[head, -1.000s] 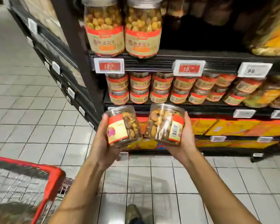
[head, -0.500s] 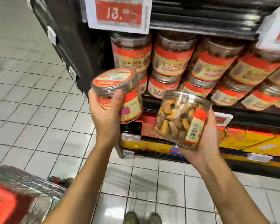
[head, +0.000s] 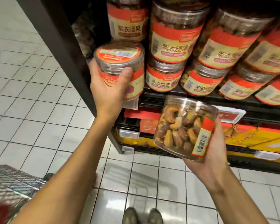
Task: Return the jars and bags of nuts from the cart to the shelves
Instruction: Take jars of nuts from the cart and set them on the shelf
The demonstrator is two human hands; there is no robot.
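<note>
Head view: the left hand grips an upright jar at the left end of the shelf, thumb curled across its red-and-cream label, just beside the stocked jars stacked two high. Whether its base rests on the shelf cannot be told. The right hand cups a second jar from beneath, fingers wrapped round its side; it is tilted, cashews showing through the clear base, and sits lower, in front of the shelf edge. A blurred cart stands at lower left on the tiled floor.
</note>
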